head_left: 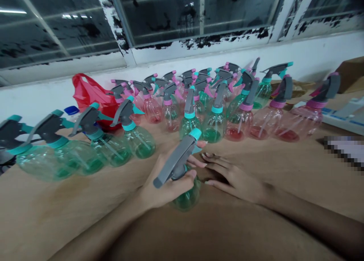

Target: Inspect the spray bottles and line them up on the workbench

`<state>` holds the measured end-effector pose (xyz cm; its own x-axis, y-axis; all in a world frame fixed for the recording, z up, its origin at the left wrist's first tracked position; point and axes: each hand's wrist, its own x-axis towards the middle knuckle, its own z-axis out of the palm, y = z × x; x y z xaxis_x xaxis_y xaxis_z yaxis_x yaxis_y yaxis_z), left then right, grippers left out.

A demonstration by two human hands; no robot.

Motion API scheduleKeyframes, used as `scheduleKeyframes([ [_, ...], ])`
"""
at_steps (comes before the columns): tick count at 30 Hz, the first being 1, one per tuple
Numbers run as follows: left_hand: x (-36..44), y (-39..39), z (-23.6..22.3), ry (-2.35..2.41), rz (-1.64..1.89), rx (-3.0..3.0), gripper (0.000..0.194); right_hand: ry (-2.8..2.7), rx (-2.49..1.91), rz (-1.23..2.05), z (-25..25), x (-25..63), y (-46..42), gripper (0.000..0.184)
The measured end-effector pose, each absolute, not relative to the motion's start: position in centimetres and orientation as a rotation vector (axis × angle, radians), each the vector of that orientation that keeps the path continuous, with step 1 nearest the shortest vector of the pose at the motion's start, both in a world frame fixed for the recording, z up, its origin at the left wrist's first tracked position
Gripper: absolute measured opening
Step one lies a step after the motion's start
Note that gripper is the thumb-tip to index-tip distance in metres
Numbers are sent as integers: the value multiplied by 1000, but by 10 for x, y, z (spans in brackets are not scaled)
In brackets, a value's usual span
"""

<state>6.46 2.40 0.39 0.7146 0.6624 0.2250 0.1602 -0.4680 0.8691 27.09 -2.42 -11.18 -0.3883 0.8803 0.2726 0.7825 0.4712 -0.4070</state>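
My left hand (170,185) is wrapped round the neck of a green spray bottle (186,196), which has a grey trigger head and a teal nozzle. The bottle stands close in front of me, with its nozzle pointing away and to the right. Just right of it, my right hand (231,177) rests on the wooden table (284,173) with fingers stretched out and nothing in them. Its fingertips come near the bottle and the left fingers; whether they touch is unclear. Green spray bottles (142,143) stand in a row to the left.
Several pink spray bottles (234,128) and green ones crowd the table's far side. Behind the left row sits a red plastic bag (93,94). At right are a cardboard box (351,75), a white tray-like object (347,115) and a blurred-out flat item (347,149). Windows line the back wall.
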Motion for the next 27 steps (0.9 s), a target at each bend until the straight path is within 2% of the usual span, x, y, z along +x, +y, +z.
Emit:
scheduleKeyframes([
  [6,66,23,3,690,719,2037,32,-2259,-1361,266,-117,272,-23,52],
  [12,64,20,1,752,823,2096,16,-2255,-1369,263,-120,274,-23,53],
  [15,61,19,-5,763,805,2040,17,-2256,-1364,265,-119,274,-23,54],
  [20,58,20,-11,770,792,1968,8,-2267,-1374,264,-116,272,-24,54],
  [24,63,20,-6,903,769,1999,18,-2267,-1382,273,-115,272,-24,53],
  [27,67,18,-3,938,790,2030,16,-2267,-1387,277,-114,272,-24,53],
])
